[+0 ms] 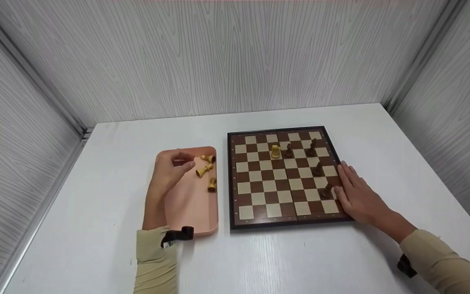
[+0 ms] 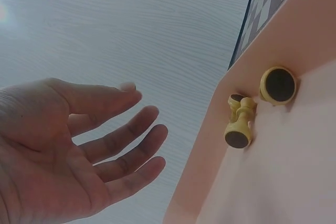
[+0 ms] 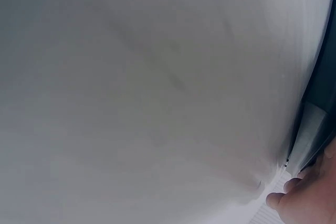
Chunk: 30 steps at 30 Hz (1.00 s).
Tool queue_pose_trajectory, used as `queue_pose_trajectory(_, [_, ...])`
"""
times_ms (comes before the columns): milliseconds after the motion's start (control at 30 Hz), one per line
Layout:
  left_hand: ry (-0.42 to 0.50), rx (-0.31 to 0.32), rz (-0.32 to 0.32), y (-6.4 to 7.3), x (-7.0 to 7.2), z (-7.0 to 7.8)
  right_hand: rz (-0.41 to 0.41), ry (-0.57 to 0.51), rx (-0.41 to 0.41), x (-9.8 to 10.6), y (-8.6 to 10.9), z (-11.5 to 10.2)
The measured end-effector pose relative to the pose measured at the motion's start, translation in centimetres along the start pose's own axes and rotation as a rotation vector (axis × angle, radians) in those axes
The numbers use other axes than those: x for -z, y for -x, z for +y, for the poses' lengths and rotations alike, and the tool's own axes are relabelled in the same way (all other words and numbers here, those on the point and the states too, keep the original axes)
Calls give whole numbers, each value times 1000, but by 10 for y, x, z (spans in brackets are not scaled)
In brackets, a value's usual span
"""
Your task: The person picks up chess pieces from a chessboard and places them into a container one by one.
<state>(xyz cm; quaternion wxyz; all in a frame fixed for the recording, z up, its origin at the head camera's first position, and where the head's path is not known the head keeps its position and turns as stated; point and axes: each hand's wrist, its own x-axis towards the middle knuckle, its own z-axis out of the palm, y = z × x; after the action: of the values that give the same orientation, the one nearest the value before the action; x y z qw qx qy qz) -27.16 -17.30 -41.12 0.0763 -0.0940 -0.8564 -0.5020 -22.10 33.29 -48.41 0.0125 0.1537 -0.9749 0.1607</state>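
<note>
My left hand (image 1: 169, 169) hovers over the left part of a pink tray (image 1: 190, 212), fingers relaxed and apart, nothing held. Three light yellow chess pieces lie on their sides near the tray's right wall: one piece (image 1: 208, 158) at the back, another piece (image 1: 204, 170) slanting beside it, a third piece (image 1: 212, 185) nearer me. In the left wrist view, the dark round base (image 2: 280, 85) of one faces the camera. My right hand (image 1: 359, 200) rests along the right edge of the chessboard (image 1: 267, 175), fingers straight, thumb by a dark chess piece (image 1: 326, 191).
On the board's far half stands a yellow chess piece (image 1: 275, 152) next to a dark piece (image 1: 288, 151). Two other dark pieces, one tall (image 1: 311, 148) and one shorter (image 1: 318, 169), stand toward its right side. Wood-grain panels (image 1: 218, 61) enclose the white table (image 1: 267, 261).
</note>
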Motion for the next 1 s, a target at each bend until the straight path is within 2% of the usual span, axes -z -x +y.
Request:
queue_pose_trajectory(67, [6, -19, -1, 1, -3, 2, 8, 4, 7, 0, -1, 0])
queue_pose_trajectory(267, [68, 7, -49, 0, -20, 13, 13, 0, 21, -1, -3, -1])
queue_pose_trajectory(500, [115, -35, -60, -5, -44, 26, -9, -3, 11, 1, 1, -1])
queue_pose_trajectory(733, [62, -28, -78, -10, -70, 35, -23, 9, 6, 2, 1, 0])
queue_pose_trajectory(1000, [27, -84, -93, -13, -87, 42, -22, -7, 26, 3, -1, 3])
